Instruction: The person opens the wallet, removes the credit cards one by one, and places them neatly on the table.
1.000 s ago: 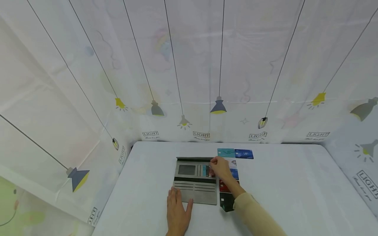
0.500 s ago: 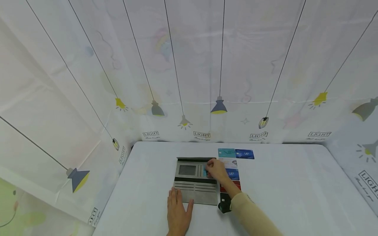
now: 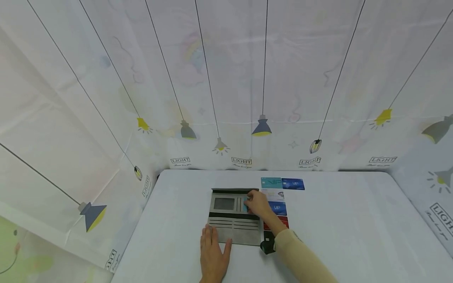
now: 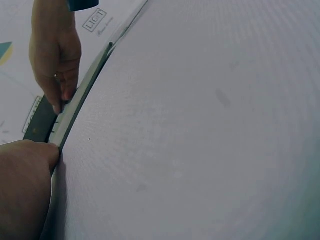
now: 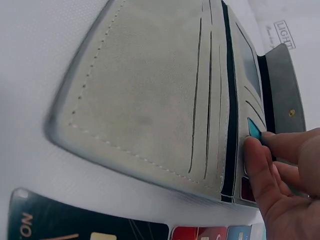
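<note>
An unfolded grey wallet [image 3: 238, 236] with slots and a dark window lies on the table. At its upper right section my right hand [image 3: 259, 203] pinches a teal card [image 5: 254, 129] between thumb and fingertips, and most of that card is hidden in a slot. Below the fingers a dark red card edge [image 5: 247, 190] shows at the wallet. My left hand [image 3: 214, 253] rests with fingers extended at the wallet's lower left edge. The left wrist view catches the left hand [image 4: 25, 180] at the wallet's edge [image 4: 82, 107], with the right hand [image 4: 57, 57] beyond it.
Right of the wallet lie a white card [image 3: 274, 195], a blue VIP card [image 3: 277, 208], a red card [image 3: 282, 222] and a black card [image 3: 267, 241]. A teal VIP card [image 3: 271, 182] and another blue card [image 3: 293, 184] lie behind. A lamp-printed sheet [image 3: 226, 78] hangs behind the table.
My right hand has shifted slightly left and toward me over the wallet's slots, now at the teal card. More of the blue VIP card shows. The left hand stays in place.
</note>
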{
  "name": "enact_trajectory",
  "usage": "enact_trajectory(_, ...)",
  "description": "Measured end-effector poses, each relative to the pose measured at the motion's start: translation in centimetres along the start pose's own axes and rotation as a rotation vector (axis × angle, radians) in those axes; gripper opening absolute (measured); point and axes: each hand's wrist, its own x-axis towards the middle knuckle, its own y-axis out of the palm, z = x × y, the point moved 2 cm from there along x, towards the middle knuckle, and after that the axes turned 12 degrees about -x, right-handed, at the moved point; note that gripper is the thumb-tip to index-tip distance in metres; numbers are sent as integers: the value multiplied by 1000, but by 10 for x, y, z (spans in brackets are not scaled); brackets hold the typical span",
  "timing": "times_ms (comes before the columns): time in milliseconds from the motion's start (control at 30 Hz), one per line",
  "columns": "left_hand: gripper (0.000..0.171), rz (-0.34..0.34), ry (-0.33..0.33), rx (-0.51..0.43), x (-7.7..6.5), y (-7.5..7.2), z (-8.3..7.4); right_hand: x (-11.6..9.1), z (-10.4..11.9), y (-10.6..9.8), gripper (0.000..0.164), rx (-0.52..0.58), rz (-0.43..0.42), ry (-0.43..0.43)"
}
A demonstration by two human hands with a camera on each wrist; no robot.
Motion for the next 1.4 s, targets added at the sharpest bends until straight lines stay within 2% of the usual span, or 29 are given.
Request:
enact_trajectory(233, 76, -12, 13, 8, -1, 0, 0, -2, 3, 0, 22, -20, -17, 8)
enact_trajectory(433, 76, 5, 8, 2, -1, 0, 1, -1, 3, 0, 27, -45, -9, 4)
enact_trajectory(667, 76, 16, 3, 9, -1, 0, 1, 1, -1, 1, 22, -19, -26, -6)
enact_trajectory(1033, 76, -32, 39, 15, -1, 0, 0, 3, -2, 0, 23, -6, 30, 31)
enact_trajectory(1200, 76, -12, 14, 7, -1, 1, 1, 2, 2, 0, 19, 1, 27, 40)
enact_trajectory(1400, 76, -2, 7, 4, -1, 1, 1, 0, 6, 0, 18, -53, 2, 30)
